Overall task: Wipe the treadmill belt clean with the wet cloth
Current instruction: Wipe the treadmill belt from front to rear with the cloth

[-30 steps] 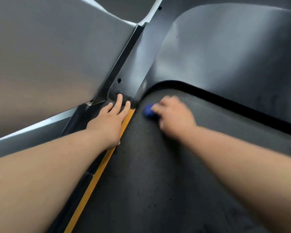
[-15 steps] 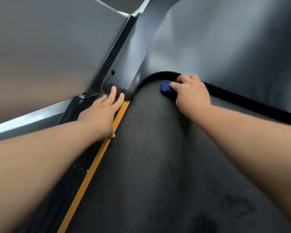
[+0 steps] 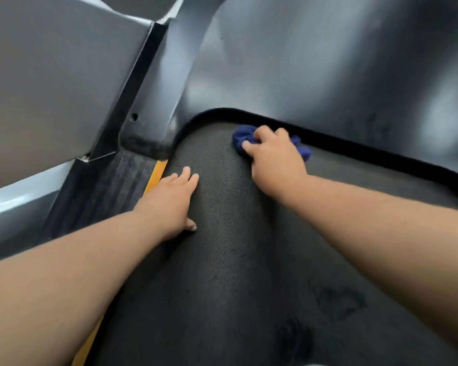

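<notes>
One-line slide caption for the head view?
Right hand grips a blue cloth at the far edge of the treadmill belt; left hand rests flat on it.

The treadmill belt [image 3: 236, 260] is closed off along its far edge by the curved motor cover [image 3: 328, 62], and at its far left corner by the upright's base [image 3: 146, 138]. The left edge is bordered by a yellow stripe [image 3: 158, 171] and a ribbed side rail [image 3: 109, 191]. The far edge is partly taken by the right hand [image 3: 275, 159] gripping the blue cloth [image 3: 242, 136], the left edge by the flat left hand [image 3: 169, 202]. Open belt is left between them.
</notes>
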